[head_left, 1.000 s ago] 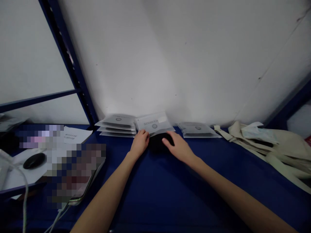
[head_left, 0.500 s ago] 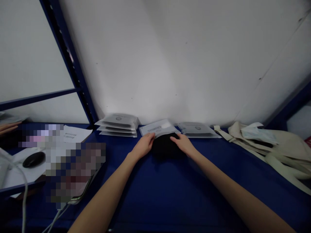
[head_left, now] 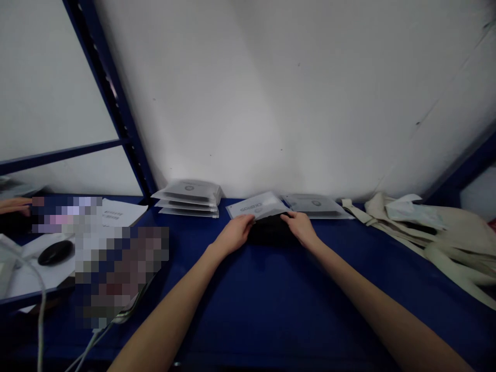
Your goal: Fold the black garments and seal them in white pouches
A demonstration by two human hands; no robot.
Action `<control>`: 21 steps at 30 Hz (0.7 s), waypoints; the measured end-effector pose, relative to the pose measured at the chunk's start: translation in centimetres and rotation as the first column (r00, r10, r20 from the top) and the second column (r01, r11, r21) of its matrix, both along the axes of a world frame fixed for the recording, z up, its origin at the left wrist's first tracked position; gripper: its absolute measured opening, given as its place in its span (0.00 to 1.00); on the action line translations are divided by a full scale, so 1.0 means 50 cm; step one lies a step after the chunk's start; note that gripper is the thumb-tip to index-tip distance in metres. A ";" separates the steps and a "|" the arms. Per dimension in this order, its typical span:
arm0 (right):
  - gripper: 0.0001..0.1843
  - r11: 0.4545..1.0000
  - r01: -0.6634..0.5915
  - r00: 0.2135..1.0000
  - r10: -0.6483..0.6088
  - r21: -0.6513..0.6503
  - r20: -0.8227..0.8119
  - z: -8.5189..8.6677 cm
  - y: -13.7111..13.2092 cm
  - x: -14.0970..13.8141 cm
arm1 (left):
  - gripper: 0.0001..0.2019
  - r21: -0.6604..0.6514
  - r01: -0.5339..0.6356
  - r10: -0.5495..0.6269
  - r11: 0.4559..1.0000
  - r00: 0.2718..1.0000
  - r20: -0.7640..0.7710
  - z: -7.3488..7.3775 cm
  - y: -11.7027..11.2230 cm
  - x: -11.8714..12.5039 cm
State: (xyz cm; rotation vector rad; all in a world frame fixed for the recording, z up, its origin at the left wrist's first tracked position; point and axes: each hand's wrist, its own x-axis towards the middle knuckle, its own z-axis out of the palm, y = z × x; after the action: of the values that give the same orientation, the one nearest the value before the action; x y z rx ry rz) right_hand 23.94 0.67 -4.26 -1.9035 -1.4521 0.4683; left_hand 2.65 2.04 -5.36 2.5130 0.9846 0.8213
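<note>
Between my hands is a folded piece of black cloth [head_left: 271,230], at the near end of a frosted plastic bag [head_left: 260,204] with printed lettering. My left hand [head_left: 237,230] grips the left edge of the cloth, thumb and fingers pinched. On the other side my right hand [head_left: 301,227] pinches its right edge. The bag lies flat behind the cloth, partly covered by it; whether the cloth is inside the bag's mouth I cannot tell. Past my right hand rests another frosted bag [head_left: 315,206] with something dark inside.
Several filled bags [head_left: 189,192] are stacked at the back left of the blue table [head_left: 271,310]. A beige cloth bag [head_left: 461,232] lies at the right. On the left are a black mouse [head_left: 56,252], papers [head_left: 120,214], a white cable [head_left: 42,315] and another person's hand [head_left: 15,205].
Both hands have shifted slightly right with the black cloth, which now looks flatter and shorter toward me. More of the printed bag shows behind it.
</note>
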 end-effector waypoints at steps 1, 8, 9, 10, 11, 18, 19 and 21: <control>0.16 1.000 -0.007 0.999 0.008 -0.016 0.033 0.005 -0.003 0.005 | 0.11 0.003 -0.006 0.006 1.000 1.000 -0.026 0.000 -0.001 0.000; 0.26 1.000 -0.022 0.850 0.020 -0.003 0.526 0.079 -0.089 -0.008 | 0.05 -0.011 -0.091 0.089 0.996 0.988 -0.127 0.007 -0.012 -0.001; 0.25 0.989 -0.145 0.836 0.105 0.031 0.538 0.086 -0.103 -0.014 | 0.05 -0.017 -0.100 0.097 0.995 0.986 -0.132 0.007 -0.013 -0.001; 0.24 0.957 -0.287 0.809 0.223 0.036 0.544 0.090 -0.116 -0.020 | 0.05 -0.021 -0.113 0.109 0.993 0.984 -0.138 0.008 -0.015 -0.001; 0.24 0.908 -0.419 0.763 0.350 0.004 0.544 0.091 -0.126 -0.028 | 0.05 -0.023 -0.130 0.126 0.991 0.981 -0.146 0.008 -0.016 -0.001; 0.30 0.852 -0.471 0.587 0.496 -0.228 0.640 0.027 -0.144 -0.085 | 0.09 0.034 -0.114 0.118 0.993 0.976 -0.182 0.011 -0.023 0.001; 0.30 0.861 -0.462 0.574 0.474 -0.214 0.668 0.019 -0.141 -0.091 | 0.10 0.039 -0.093 0.099 0.995 0.979 -0.178 0.011 -0.022 0.001; 0.29 0.877 -0.439 0.550 0.434 -0.196 0.713 0.010 -0.132 -0.102 | 0.10 0.047 -0.058 0.065 0.997 0.984 -0.165 0.010 -0.021 -0.001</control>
State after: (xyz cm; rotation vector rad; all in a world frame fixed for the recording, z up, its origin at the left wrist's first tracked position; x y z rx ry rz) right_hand 18.85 -5.95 -3.77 -1.7780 -2.5014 -0.1656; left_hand 2.59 1.02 -4.87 2.6334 1.1139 0.6640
